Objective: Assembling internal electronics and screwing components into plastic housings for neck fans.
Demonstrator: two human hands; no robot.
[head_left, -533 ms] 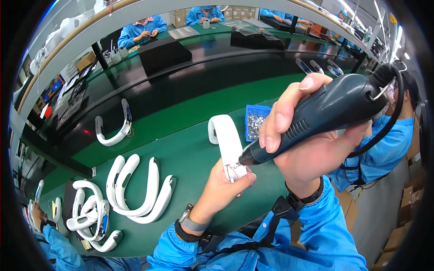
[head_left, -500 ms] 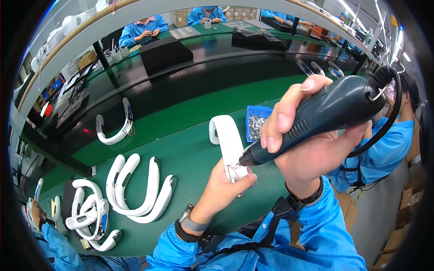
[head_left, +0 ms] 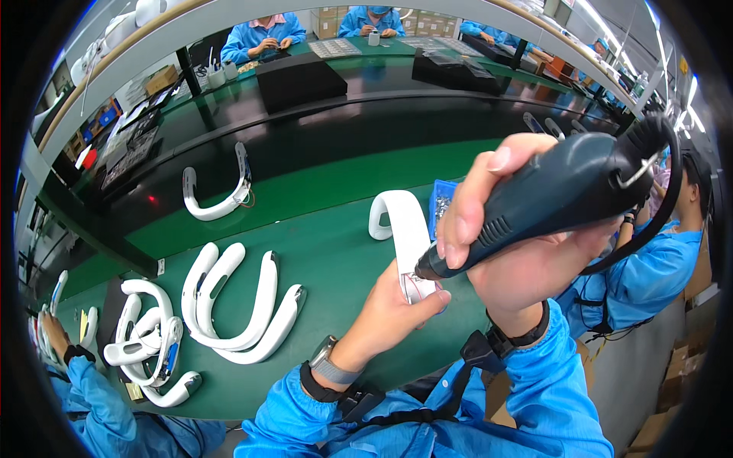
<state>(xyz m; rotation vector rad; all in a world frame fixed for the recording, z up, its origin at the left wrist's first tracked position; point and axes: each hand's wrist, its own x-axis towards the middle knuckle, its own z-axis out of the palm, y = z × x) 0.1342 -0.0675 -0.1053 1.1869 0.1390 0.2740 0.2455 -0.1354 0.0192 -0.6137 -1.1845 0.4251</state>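
Right hand [head_left: 527, 259] wraps the dark driver [head_left: 550, 195], grip closed around its body, index finger along the top. The tip now sits against the near end of the white band [head_left: 405, 229], just in front of the left grip; half a second ago it stood at much the same spot, so the change is slight: the tool has stayed on the joint and only the view has shifted a little. Judged from that, the fastening at this end is still in hand.

Left hand [head_left: 397, 301] pinches the band's lower end, thumb and fingers pressed on it, below and left of the driver tip. The band arches up away from the grip over the green worktop [head_left: 321, 252].

Beyond the tip: a blue tray [head_left: 441, 208]. Left of the left grip: white bands [head_left: 237, 305] lying loose.
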